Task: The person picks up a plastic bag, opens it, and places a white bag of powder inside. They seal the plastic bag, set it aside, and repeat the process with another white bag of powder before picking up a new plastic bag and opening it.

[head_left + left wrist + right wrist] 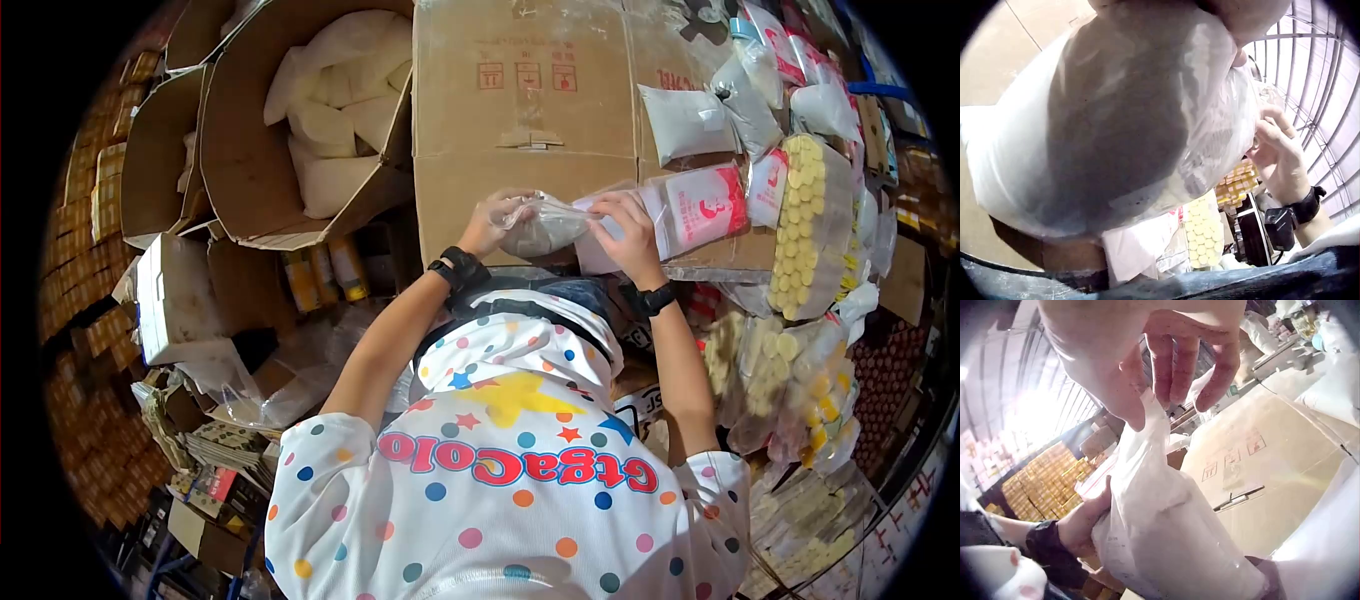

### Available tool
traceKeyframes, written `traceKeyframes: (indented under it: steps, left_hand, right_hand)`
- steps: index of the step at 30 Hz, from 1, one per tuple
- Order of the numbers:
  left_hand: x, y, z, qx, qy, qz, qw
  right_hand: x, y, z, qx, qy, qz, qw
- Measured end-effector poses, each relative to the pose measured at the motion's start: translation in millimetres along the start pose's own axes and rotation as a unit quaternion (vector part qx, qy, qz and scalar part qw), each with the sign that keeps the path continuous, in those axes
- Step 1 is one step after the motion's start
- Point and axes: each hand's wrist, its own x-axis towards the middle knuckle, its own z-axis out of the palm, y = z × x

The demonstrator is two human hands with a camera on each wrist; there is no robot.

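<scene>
A plump translucent plastic bag (543, 230) with pale contents is held up between both hands, over the near edge of a large cardboard box (520, 110). The left hand (486, 226) grips the bag's left side; in the right wrist view its fingers (1094, 515) curl against the bag's lower flank. At the bag's gathered, twisted top corner, the right hand (628, 235) pinches the plastic between thumb and fingertips. In the left wrist view the bag (1116, 112) fills the centre, with the right hand (1280, 153) beyond it.
A flat packet with red print (700, 205) lies on the box's right part, beside a filled white bag (688, 122). Further right is a pack of yellowish rolls (800, 225). An open carton of white bags (300, 225) stands at left, near a white foam box (180, 300).
</scene>
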Motion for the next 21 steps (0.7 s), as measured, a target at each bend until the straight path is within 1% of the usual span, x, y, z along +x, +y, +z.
traceKeyframes:
  steps: [3, 4, 7, 10, 12, 16, 18, 19, 21]
  left_hand:
    - [-0.3, -3.9, -0.3, -0.024, 0.006, 0.024, 0.999]
    - [-0.7, -2.8, 0.2, -0.026, 0.011, 0.017, 0.999]
    - [-0.1, -1.0, 0.7, -0.031, 0.02, 0.009, 0.999]
    - [-0.8, -2.3, 0.3, -0.03, 0.023, 0.021, 0.999]
    - [-0.3, -3.9, 1.2, -0.026, 0.028, 0.026, 0.999]
    - [0.6, -6.9, -2.0, -0.019, 0.0, 0.026, 0.999]
    - [1.7, -1.5, -5.0, -0.011, -0.013, 0.028, 0.999]
    - [0.3, 5.2, -8.8, -0.053, -0.023, 0.007, 0.998]
    - [-5.3, 19.9, -22.7, -0.137, -0.044, -0.036, 0.989]
  right_hand:
    - [-0.9, -3.5, -1.4, -0.021, -0.006, -0.026, 0.999]
    - [-2.9, -3.2, -1.1, -0.028, -0.012, -0.035, 0.999]
    - [-7.2, -5.7, 3.6, -0.002, 0.006, 0.028, 1.0]
    - [-6.9, -4.4, 1.7, -0.035, 0.007, -0.021, 0.999]
    - [-7.1, -3.8, 1.5, -0.034, 0.005, -0.024, 0.999]
    - [-7.1, -1.7, 1.2, -0.042, 0.004, -0.03, 0.999]
    - [-9.4, -4.6, 2.3, 0.0, -0.002, 0.027, 1.0]
    - [-9.7, -5.6, 2.5, 0.021, -0.005, 0.055, 0.998]
    - [-10.8, -4.3, 2.5, 0.024, -0.002, 0.05, 0.998]
